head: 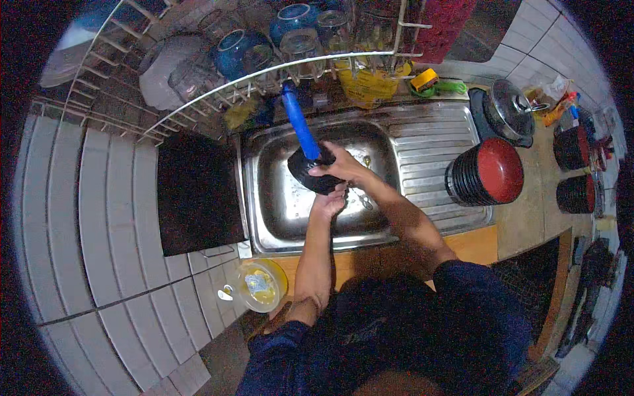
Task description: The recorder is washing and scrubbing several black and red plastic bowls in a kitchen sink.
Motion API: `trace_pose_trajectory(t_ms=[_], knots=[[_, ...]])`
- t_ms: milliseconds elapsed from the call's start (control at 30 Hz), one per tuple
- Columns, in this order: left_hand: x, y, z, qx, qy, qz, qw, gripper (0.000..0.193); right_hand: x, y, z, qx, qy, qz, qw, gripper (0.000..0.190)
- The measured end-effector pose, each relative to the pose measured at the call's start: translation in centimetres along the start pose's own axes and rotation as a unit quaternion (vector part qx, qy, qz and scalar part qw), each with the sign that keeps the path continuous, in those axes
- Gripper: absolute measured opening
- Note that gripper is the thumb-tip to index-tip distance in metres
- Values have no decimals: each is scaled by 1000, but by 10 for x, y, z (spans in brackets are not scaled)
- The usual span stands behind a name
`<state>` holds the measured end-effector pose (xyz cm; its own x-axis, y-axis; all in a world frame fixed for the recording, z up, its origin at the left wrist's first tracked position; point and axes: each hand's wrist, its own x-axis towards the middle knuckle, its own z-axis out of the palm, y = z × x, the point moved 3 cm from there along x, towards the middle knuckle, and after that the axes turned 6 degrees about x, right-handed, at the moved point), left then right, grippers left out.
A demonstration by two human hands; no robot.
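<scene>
Over the stainless steel sink [277, 218], a black bowl [317, 179] is tilted below the blue faucet spout [299, 121]. My left hand [331, 200] supports the bowl from its near side, fingers bent against its edge. From the right, my right hand [342, 163] grips the bowl, with fingers and thumb spread over its dark surface. Small metal items, perhaps spoons [365, 199], lie in the basin behind my right wrist. On the ribbed drainboard [426, 148] a stack of black bowls with red insides [500, 171] lies on its side or strongly tilted; which one I cannot tell.
A white wire rack [277, 69] with glasses and blue bowls [237, 49] overhangs the sink's back. A lidded pot [510, 111] stands right of the drainboard, with more black and red bowls [577, 193] farther right. A plastic tub [261, 286] is at the front left.
</scene>
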<state>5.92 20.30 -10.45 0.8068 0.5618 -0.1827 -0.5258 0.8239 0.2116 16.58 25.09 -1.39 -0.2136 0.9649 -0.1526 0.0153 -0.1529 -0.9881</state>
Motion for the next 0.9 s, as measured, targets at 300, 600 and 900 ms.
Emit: trace_pose_trajectory(t_ms=[300, 600, 900], knots=[[-23, 21, 69, 39, 272, 102, 956, 72, -34, -3, -7, -375, 146, -43, 915, 119], [10, 31, 6, 71, 317, 163, 932, 40, -62, 20, -15, -198, 135, -103, 965, 102], [12, 8, 29, 31, 217, 182, 959, 47, -43, 33, -31, 65, 190, 134, 970, 72]])
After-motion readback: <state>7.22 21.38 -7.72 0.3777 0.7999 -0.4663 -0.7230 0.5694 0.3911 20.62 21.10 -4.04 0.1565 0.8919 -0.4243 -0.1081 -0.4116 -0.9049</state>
